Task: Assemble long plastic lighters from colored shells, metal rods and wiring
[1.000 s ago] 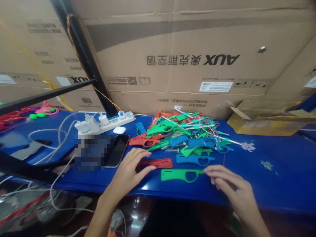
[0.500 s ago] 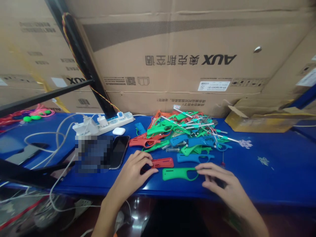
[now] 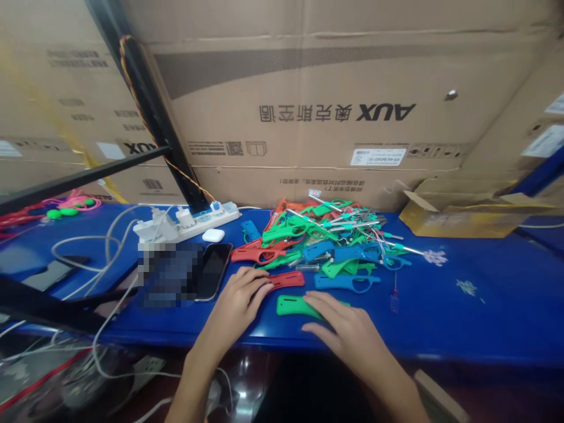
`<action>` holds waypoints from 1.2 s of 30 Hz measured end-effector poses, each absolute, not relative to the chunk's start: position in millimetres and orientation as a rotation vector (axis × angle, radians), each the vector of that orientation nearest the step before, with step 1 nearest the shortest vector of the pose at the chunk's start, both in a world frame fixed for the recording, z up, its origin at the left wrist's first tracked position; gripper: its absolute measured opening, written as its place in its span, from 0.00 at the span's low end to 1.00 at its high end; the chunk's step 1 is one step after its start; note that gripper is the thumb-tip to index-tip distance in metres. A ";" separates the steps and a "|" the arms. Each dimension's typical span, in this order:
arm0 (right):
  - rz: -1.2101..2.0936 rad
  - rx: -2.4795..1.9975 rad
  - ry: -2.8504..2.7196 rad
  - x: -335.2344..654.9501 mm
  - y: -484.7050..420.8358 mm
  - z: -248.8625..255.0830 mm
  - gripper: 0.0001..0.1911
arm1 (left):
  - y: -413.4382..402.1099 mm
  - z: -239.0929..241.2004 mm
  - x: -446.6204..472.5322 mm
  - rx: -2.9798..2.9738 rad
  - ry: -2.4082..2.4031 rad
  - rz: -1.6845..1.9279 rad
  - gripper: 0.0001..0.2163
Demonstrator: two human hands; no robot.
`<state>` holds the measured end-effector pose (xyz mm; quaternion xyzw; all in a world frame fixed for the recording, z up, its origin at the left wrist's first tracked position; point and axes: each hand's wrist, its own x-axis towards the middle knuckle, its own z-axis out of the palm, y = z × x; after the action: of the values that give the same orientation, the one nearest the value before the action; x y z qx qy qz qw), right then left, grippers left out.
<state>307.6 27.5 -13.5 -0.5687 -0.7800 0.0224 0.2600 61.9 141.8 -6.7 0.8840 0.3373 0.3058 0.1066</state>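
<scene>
My left hand [image 3: 244, 296] pinches the end of a red lighter casing [image 3: 291, 279] between thumb and fingers, low over the blue table. A green lighter casing [image 3: 288, 305] lies flat in front of me. Over its right end spreads my right hand [image 3: 341, 323], fingers across the top and thumb apart below the lower edge, hiding its trigger loop. Just behind lies a blue lighter casing [image 3: 330, 283] with a looped end. Beyond that is a heap of red, green and blue lighter casings [image 3: 288, 229], mixed with metal tubes and wires.
A small red-handled screwdriver [image 3: 394, 299] lies right of my right hand. Small pale pieces [image 3: 466, 286] lie farther right, before an open cardboard box [image 3: 462, 220]. At left are a phone [image 3: 215, 273], a white earbud case [image 3: 213, 235] and a power strip [image 3: 198, 224] with cables.
My right hand has moved left, from the tip of the green casing's loop to over its right half. The green casing sits slightly farther left. My left hand stays at the red casing.
</scene>
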 end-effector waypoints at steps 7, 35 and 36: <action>0.308 -1.477 -1.936 309.0 28.1 -15.3 0.16 | 140.4 -8.7 62.5 2.614 1.067 0.922 0.10; 0.802 -1.362 -1.338 318.0 27.6 -13.0 0.19 | 137.0 -3.7 59.6 2.481 1.166 1.080 0.12; 0.728 -1.398 -1.370 318.4 29.5 -14.8 0.16 | 137.4 -4.3 59.3 2.484 1.162 1.080 0.12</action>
<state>318.4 29.5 -14.8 -0.5786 -0.5671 0.3013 0.5028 59.3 137.4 -4.3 0.8389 0.3923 0.3646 0.0971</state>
